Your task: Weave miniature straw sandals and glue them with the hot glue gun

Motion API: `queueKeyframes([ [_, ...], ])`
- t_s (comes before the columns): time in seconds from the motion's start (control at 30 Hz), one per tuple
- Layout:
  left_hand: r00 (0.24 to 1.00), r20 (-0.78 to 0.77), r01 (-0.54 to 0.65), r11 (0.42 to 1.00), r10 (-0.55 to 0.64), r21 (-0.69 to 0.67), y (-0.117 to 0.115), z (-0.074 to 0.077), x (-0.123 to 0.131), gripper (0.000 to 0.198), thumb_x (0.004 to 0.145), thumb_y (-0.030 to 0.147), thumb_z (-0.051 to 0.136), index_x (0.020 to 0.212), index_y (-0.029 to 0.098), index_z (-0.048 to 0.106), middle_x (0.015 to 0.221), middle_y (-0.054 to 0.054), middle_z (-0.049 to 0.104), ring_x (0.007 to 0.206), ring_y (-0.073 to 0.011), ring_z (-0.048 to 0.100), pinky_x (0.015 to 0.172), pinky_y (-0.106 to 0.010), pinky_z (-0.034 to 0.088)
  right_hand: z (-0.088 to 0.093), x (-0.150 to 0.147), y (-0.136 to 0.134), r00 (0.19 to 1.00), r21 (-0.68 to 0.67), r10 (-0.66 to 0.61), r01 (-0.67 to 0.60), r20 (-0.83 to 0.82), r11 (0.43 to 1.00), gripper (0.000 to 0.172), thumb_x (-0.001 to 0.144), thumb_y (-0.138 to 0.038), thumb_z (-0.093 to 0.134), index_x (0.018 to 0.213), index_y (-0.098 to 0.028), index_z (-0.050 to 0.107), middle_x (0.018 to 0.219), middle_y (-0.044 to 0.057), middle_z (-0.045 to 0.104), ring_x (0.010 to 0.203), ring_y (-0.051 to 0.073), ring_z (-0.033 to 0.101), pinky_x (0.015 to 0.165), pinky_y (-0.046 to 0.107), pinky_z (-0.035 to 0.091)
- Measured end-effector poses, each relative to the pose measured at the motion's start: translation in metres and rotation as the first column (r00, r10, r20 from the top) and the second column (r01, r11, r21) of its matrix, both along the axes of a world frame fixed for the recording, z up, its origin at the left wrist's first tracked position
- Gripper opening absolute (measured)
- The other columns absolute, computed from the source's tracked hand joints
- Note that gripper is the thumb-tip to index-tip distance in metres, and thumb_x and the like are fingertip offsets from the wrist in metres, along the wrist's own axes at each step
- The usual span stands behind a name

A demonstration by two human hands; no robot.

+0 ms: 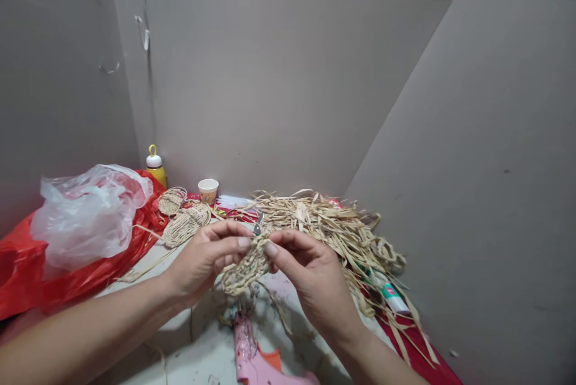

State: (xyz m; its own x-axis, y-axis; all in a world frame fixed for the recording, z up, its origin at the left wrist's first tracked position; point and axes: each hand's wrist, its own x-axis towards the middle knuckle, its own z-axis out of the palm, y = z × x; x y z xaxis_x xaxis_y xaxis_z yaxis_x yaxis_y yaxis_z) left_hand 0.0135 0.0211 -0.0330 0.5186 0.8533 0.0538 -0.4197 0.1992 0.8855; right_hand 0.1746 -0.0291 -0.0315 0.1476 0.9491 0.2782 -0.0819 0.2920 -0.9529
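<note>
Both my hands hold a small woven straw piece (245,270) above the table. My left hand (204,259) grips its left side with the fingers curled round it. My right hand (310,277) pinches its upper right edge between thumb and forefinger. Loose straw ends hang below the piece. A pink glue gun (252,358) lies on the table just under my hands. A small metal clip (258,227) shows right behind the piece.
A heap of loose straw strips (333,226) lies behind and to the right. Two finished coiled straw pieces (184,223) lie at the left, near a paper cup (208,190), a yellow bottle (156,167) and red and clear plastic bags (85,217). Grey cardboard walls (279,91) enclose the table.
</note>
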Motion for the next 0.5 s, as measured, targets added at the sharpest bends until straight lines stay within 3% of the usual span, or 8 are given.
queueKeyframes([
  [0.23, 0.994, -0.055, 0.101, 0.993, -0.098, 0.061, 0.0092, 0.0046, -0.0069, 0.011, 0.068, 0.019, 0.08, 0.069, 0.014, 0.07, 0.062, 0.003, 0.06, 0.058, -0.0068, 0.051, 0.06, -0.02, 0.039, 0.0025, 0.0023, -0.0004, 0.983, -0.004, 0.089, -0.089, 0.159, 0.996, 0.014, 0.074, -0.03, 0.074, 0.073, -0.018, 0.068, 0.065, -0.002, 0.061, 0.059, 0.01, 0.051, 0.057, 0.023, 0.043],
  [0.5, 0.988, -0.127, 0.105, 0.981, -0.084, 0.165, 0.0085, 0.0012, -0.007, 0.016, 0.069, 0.025, 0.081, 0.072, 0.015, 0.068, 0.068, 0.001, 0.063, 0.066, -0.0109, 0.053, 0.068, -0.026, 0.041, -0.0006, 0.0021, -0.0049, 0.984, -0.023, 0.093, -0.091, 0.15, 0.996, 0.015, 0.075, -0.031, 0.076, 0.076, -0.018, 0.069, 0.067, -0.001, 0.06, 0.06, 0.011, 0.05, 0.056, 0.024, 0.042],
])
